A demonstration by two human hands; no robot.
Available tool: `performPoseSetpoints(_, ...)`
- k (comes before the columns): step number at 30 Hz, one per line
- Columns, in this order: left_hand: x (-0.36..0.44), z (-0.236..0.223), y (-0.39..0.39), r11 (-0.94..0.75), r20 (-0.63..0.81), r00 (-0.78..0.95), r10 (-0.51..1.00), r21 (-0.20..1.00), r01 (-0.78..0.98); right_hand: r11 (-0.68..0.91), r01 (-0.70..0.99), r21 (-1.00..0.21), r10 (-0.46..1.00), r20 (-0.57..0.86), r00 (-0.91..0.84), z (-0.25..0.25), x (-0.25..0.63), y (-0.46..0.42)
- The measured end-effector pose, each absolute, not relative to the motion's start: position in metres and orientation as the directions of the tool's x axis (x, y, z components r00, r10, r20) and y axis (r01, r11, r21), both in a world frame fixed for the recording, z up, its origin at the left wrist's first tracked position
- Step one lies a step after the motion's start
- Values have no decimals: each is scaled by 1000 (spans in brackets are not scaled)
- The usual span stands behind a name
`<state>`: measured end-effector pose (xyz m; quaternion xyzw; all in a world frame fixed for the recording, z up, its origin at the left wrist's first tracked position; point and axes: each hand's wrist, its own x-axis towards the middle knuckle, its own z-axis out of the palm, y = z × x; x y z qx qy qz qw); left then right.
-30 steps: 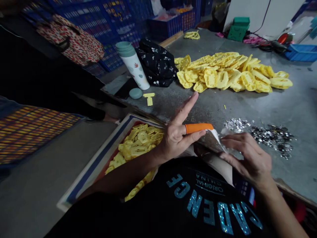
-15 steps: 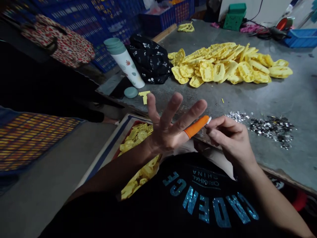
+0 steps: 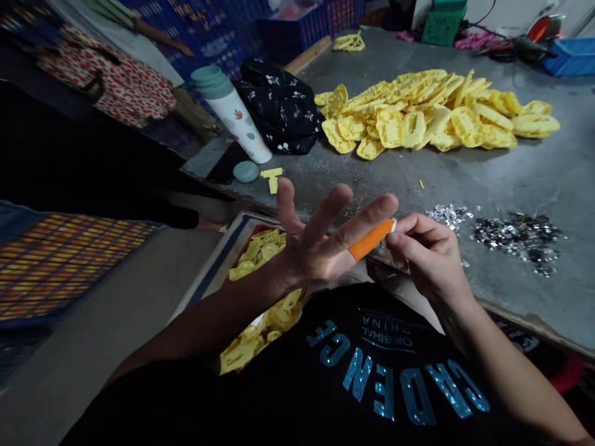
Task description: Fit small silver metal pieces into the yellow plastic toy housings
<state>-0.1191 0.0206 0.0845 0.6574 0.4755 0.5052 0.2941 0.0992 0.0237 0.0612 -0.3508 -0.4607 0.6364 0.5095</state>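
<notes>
My left hand [image 3: 320, 241] is held up over my lap with its fingers spread and nothing in its grasp. An orange finger cot [image 3: 370, 240] covers its index finger, and a small white piece [image 3: 393, 225] shows at the tip. Thumb and forefinger of my right hand [image 3: 430, 251] pinch that white piece; whether it is tape or cloth I cannot tell. Beyond my right hand, small silvery and dark shiny pieces [image 3: 518, 238] lie on the grey table [image 3: 465, 170]. Farther back is a heap of yellow plastic parts [image 3: 432, 114].
Below my left arm stands a box of yellow parts [image 3: 260, 248]. A white bottle [image 3: 239, 118], its green lid [image 3: 246, 171] and a black patterned bag [image 3: 281, 108] are at the table's left. Blue crates [image 3: 297, 37] stand behind; another person [image 3: 153, 37] is at upper left.
A person has come into view at upper left. My left hand has tilted slightly, its fingers shifting to the right. My right hand still pinches at the cot's tip.
</notes>
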Motion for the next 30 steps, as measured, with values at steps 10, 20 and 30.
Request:
performPoseSetpoints(10, -105, 107, -1, -396, 388, 84, 918, 882, 255, 15, -241, -970, 912, 112, -394, 79, 116, 35)
performPoseSetpoints(20, -88, 96, -6, -237, 237, 5, 971, 970, -47, 97, -248, -964, 902, 191, -387, 78, 117, 43)
performPoseSetpoints(30, -98, 61, 16, -698, 697, 163, 698, 611, 374, 709, 237, -664, 704, 688, -177, 78, 110, 28)
